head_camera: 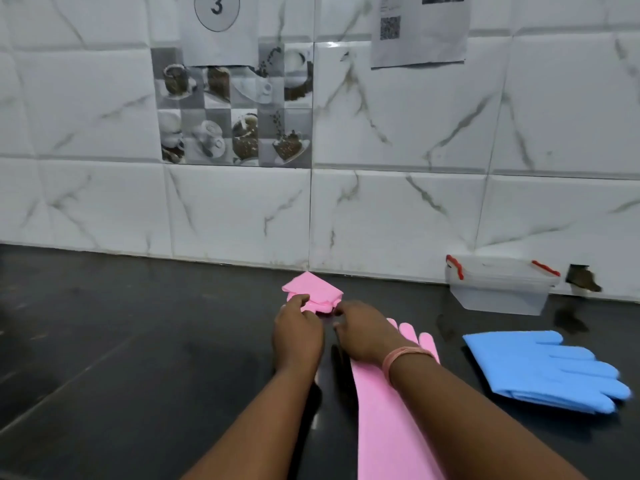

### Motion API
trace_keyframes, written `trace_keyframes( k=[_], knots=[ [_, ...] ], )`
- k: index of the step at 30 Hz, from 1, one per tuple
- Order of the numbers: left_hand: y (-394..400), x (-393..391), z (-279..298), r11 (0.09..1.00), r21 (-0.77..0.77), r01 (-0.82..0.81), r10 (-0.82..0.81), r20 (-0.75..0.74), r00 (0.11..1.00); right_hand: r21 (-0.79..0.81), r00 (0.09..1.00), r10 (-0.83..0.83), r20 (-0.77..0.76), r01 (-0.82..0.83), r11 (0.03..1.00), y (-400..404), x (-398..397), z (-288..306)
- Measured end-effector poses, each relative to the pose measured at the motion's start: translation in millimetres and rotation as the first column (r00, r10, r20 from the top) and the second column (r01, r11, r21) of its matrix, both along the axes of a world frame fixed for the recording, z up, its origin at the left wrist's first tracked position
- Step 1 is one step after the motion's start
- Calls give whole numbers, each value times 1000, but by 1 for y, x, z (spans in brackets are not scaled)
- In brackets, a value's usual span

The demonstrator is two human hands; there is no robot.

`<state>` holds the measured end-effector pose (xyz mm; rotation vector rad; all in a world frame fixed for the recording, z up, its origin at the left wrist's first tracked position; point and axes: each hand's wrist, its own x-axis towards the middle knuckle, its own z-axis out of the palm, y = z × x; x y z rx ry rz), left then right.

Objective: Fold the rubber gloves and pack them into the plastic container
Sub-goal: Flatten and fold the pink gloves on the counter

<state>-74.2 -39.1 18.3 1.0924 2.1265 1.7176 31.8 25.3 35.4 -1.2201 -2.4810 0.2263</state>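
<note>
A folded pink rubber glove lies on the black counter near the wall. My left hand pinches its near left edge. My right hand touches its near right corner with curled fingers; whether it grips is hidden. A second pink glove lies flat and unfolded under my right forearm, its fingertips pointing toward the wall. Stacked blue gloves lie to the right, fingers pointing right. The clear plastic container with red clips stands open against the wall at the right.
The black counter runs left and toward me. A white marble-tiled wall closes the back. A hole in the wall shows just right of the container.
</note>
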Motion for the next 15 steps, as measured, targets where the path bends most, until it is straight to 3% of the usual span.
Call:
trace_keyframes(
  k=[2, 5, 7, 10, 15],
  knots=[
    [9, -5, -3, 1000, -2, -26, 26, 57, 998, -54, 997, 81, 20, -79, 995, 9, -22, -7],
    [16, -11, -9, 999, 12, -39, 37, 111, 993, -74, 963, 153, 223, -140, 987, 26, -46, -18],
    [19, -14, -10, 998, 15, -53, 51, 118, 992, -30, 983, 88, 163, -84, 996, 41, -53, -16],
    [22, -15, -10, 998, 22, -51, 49, 94, 994, -88, 994, 1, -105, -10, 996, 58, -56, -8],
    [24, -13, -9, 1000, 20, -22, 20, 92, 996, -23, 998, -62, -7, 61, 998, 73, -55, -11]
  ],
)
